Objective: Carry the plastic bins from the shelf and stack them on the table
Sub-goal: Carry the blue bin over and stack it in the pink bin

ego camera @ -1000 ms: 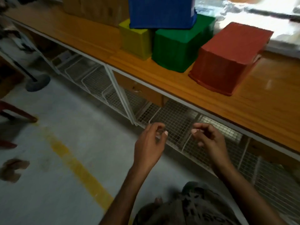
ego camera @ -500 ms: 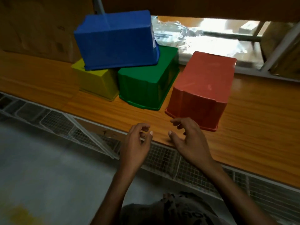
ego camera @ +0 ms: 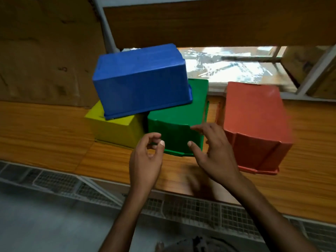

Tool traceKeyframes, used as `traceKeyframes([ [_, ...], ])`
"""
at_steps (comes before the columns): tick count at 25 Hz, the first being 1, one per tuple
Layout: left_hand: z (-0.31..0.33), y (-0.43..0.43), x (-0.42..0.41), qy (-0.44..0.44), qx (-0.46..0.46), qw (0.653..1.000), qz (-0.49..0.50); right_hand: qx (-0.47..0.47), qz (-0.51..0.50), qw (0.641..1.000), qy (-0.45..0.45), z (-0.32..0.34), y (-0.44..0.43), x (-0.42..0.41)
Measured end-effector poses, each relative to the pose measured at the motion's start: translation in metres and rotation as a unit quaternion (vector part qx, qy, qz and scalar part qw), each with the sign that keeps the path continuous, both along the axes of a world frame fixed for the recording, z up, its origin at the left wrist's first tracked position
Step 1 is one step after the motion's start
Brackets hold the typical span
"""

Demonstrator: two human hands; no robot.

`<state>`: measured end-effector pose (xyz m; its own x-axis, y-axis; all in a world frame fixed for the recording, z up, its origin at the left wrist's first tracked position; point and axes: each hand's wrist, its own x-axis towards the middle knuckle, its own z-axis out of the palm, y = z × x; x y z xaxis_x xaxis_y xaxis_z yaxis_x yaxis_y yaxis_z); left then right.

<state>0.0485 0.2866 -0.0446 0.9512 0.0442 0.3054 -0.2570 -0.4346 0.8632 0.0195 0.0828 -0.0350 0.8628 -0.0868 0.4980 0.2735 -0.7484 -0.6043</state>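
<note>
1. Since neither hand carries anything yet, both hover above the front of the wooden shelf. The left hand is loosely curled and empty, and the right hand is spread and relaxed, ready to take hold.
2. Just past the fingertips, the green bin sits upside down. The yellow bin is close on its left and the red bin stands apart on its right.
3. Farther back, the blue bin rests tilted across the yellow and green ones, so it probably has to come off first.
</note>
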Motion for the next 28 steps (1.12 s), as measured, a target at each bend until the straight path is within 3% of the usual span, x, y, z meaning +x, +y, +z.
traceKeyframes([
  [6,0.04,0.066,0.086,-0.067,-0.046,0.996,0.034,-0.056,-0.058,0.995,-0.059,0.05,0.067,0.088],
  [12,0.072,0.085,0.14,-0.079,-0.044,0.99,0.104,-0.016,-0.16,0.985,-0.063,0.07,0.073,0.155],
  [17,0.07,0.089,0.162,-0.013,-0.094,0.992,0.081,0.039,-0.12,0.991,0.041,0.059,0.055,0.186],
  [20,0.067,0.09,0.169,-0.011,-0.106,0.993,0.06,0.047,-0.076,0.995,0.036,0.06,0.05,0.187],
  [28,0.115,0.101,0.196,-0.095,-0.14,0.982,0.08,-0.177,-0.057,0.982,-0.023,0.112,0.03,0.17],
])
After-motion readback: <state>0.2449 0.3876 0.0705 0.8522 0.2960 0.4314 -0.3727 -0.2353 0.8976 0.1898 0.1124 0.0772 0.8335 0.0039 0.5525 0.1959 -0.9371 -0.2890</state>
